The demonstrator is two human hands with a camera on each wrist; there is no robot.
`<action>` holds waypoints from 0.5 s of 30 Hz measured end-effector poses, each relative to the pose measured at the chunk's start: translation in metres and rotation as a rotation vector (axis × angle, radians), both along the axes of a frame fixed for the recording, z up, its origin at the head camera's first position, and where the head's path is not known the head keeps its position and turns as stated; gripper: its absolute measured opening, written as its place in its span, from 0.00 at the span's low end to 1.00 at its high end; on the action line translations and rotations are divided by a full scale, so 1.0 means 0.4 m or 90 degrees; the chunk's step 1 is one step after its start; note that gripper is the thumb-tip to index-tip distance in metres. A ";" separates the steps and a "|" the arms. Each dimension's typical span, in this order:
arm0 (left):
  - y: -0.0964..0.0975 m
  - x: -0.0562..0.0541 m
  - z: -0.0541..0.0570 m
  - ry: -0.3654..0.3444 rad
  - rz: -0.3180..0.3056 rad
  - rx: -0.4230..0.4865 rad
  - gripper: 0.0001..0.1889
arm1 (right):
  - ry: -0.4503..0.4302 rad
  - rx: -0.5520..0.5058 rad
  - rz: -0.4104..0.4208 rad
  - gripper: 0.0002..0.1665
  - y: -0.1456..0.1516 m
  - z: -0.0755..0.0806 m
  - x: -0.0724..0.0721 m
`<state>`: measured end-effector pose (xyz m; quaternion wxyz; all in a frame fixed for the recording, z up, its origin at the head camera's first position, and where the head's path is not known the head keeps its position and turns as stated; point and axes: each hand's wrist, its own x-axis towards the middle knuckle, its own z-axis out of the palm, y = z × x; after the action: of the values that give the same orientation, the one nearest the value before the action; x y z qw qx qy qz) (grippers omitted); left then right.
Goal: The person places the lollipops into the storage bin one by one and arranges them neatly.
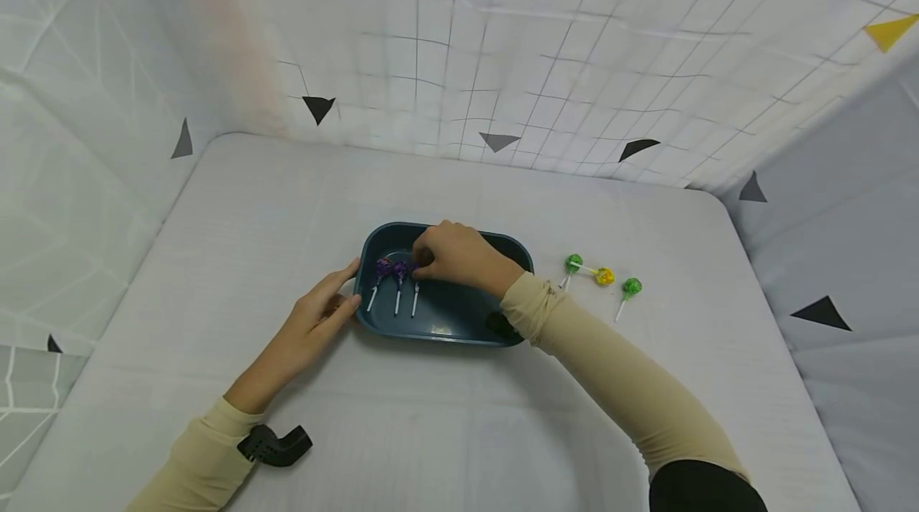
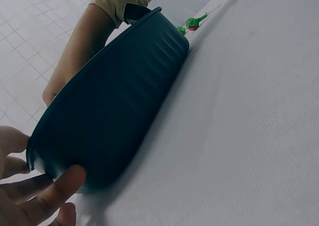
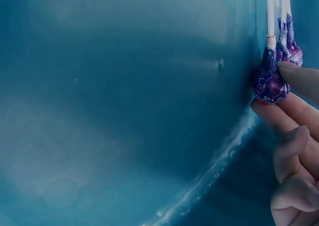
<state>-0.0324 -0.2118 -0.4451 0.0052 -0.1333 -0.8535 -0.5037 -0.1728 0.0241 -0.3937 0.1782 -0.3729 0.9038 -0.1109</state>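
A dark teal tray (image 1: 438, 340) lies on the white table, with three purple-wrapped lollipops side by side in its left part, sticks toward the near edge. My right hand (image 1: 463, 258) reaches over the far rim area into the tray. In the right wrist view its thumb and finger pinch the wrapped head of the rightmost purple lollipop (image 3: 269, 84). Another purple lollipop (image 1: 399, 271) lies just left of it, and one more (image 1: 383, 269) sits near the left end. My left hand (image 1: 309, 328) rests against the tray's left end, fingers spread and fingertips touching its outer wall.
Right of the tray, on the table, are a green lollipop (image 1: 573, 262), a yellow lollipop (image 1: 605, 277) whose stick crosses it, and a separate green lollipop (image 1: 632, 287). White sheeting (image 1: 546, 57) with grid lines rises behind the table.
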 end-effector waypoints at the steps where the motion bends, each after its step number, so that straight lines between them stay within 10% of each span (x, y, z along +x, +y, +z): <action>1: 0.000 0.000 0.000 0.000 0.000 0.000 0.30 | 0.000 -0.001 0.000 0.13 0.000 0.000 0.000; 15: 0.001 0.001 0.001 -0.004 0.001 -0.002 0.30 | -0.007 -0.006 -0.001 0.14 0.001 -0.002 0.001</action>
<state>-0.0319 -0.2115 -0.4446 0.0025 -0.1309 -0.8544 -0.5029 -0.1726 0.0243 -0.3944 0.1813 -0.3726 0.9025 -0.1170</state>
